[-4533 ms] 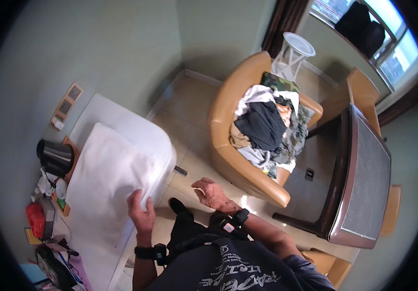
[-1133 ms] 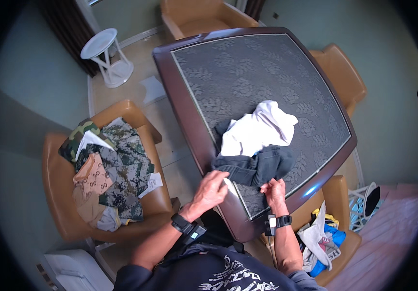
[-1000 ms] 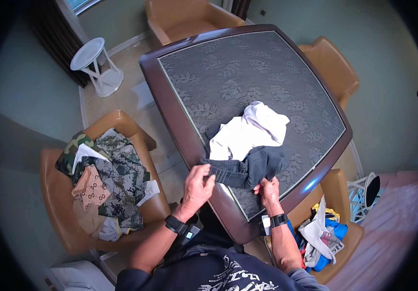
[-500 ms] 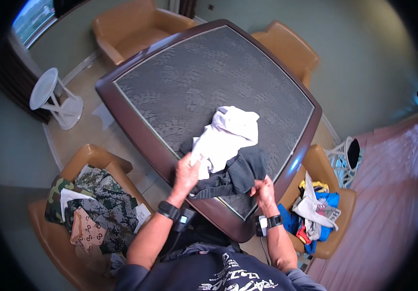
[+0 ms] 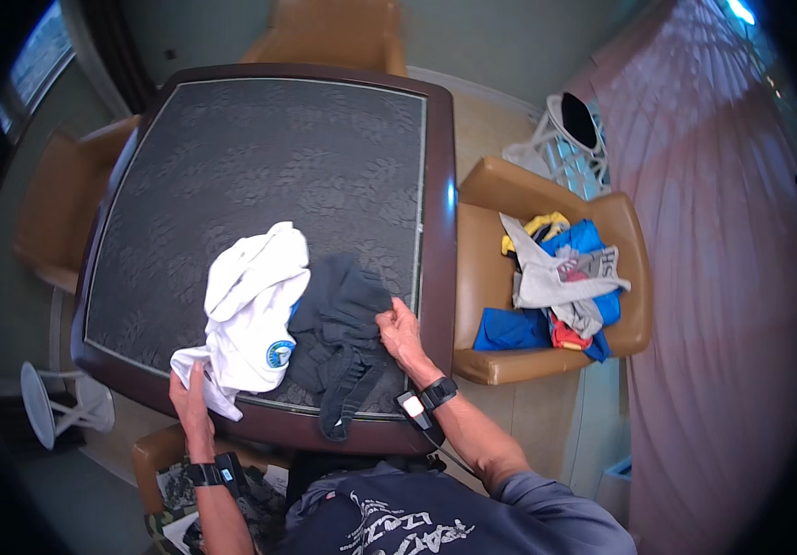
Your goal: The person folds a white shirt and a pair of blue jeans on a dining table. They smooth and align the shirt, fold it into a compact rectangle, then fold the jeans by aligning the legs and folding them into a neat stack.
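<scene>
White garment (image 5: 255, 310) slid off dark garment (image 5: 338, 305), we see; now side by side on surface (image 5: 269, 153), lower centre of frame. Left hand (image 5: 192, 407) pinches white corner, right hand (image 5: 403, 335) grips dark edge. Parted, yes; both bunched. Colourful heap (image 5: 560, 277) loose on chair (image 5: 482, 250), right of frame.

Grey-green wall (image 5: 491, 37), 4 tan armchairs (image 5: 324, 37), dark table (image 5: 269, 148), beige floor (image 5: 491, 116), pink drape (image 5: 694, 277), pale window (image 5: 42, 55)

Left hand (image 5: 192, 402) is gripping between thumb and fingers; left forearm (image 5: 223, 518) is standing nearly upright in view. Right hand (image 5: 400, 335) is pinching, fingers curling; right forearm (image 5: 477, 437) is slanting up-left toward it.
</scene>
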A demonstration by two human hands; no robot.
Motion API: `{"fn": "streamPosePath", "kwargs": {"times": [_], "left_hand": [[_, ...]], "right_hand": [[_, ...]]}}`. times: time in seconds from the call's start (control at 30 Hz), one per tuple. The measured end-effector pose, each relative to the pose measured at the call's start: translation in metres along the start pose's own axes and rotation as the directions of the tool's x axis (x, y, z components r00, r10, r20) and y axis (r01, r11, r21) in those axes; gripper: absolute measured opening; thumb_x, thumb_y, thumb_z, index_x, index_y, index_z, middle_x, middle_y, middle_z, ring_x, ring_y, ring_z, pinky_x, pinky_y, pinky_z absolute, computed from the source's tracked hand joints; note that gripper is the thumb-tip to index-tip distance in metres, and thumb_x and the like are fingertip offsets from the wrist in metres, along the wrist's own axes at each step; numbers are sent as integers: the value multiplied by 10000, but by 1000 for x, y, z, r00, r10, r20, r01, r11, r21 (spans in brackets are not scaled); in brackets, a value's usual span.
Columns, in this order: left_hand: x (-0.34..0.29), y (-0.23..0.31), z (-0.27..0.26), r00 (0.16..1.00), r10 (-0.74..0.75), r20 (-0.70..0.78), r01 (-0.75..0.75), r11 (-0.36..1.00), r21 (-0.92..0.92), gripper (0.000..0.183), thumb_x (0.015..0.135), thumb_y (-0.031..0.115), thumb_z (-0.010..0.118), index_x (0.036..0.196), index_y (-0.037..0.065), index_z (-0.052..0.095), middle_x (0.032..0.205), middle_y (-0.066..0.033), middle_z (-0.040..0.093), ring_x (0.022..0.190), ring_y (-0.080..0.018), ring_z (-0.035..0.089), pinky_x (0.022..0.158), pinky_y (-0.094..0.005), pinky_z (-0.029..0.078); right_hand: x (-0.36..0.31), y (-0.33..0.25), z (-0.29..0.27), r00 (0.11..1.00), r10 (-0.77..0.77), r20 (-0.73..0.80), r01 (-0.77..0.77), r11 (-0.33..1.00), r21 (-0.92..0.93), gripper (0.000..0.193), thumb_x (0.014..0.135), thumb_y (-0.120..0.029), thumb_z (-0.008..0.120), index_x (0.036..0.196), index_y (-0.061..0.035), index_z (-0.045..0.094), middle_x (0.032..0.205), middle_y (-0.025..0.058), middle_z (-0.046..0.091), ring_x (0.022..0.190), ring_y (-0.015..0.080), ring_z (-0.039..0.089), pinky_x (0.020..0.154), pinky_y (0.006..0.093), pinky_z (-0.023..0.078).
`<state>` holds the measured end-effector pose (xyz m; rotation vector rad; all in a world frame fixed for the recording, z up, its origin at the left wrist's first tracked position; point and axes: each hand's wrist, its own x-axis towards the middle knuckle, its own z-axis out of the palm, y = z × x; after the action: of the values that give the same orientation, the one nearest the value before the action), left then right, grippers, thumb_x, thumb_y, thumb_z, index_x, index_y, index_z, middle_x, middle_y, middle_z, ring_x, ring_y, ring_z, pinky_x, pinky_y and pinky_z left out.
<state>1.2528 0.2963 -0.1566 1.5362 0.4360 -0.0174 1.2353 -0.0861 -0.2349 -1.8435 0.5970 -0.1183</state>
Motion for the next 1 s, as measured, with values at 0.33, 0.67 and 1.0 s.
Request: {"fn": "streamPosePath", "kwargs": {"times": [0.33, 0.67, 1.0], "left_hand": [[50, 20, 16, 991, 105, 81, -108, 993, 36, 227, 888, -9, 610, 1112, -20, 643, 1045, -57, 671, 911, -128, 618, 820, -283, 496], [159, 59, -66, 991, 131, -30, -135, 957, -258, 306, 882, -51, 574, 1188, -46, 600, 1120, -115, 662, 990, -215, 652, 894, -340, 522], [161, 54, -103, 991, 7, 137, 9, 993, -116, 315, 851, 43, 684, 1148, -52, 638, 1097, -67, 673, 961, -149, 622, 890, -281, 474]], "right_hand": [[-7, -52, -21, 975, -17, -220, 64, 976, 208, 148, 923, -66, 600, 1057, -8, 628, 771, 4, 640, 704, 70, 577, 658, 245, 493], [2, -181, 79, 843, -529, 102, 526, 769, -362, 577, 741, -122, 786, 1269, -47, 567, 1075, 150, 620, 1014, 321, 593, 885, 412, 485], [22, -149, 177, 909, -313, 276, 417, 709, -568, 172, 781, -151, 716, 941, -91, 707, 881, 115, 671, 919, 317, 644, 775, 428, 528]]}}
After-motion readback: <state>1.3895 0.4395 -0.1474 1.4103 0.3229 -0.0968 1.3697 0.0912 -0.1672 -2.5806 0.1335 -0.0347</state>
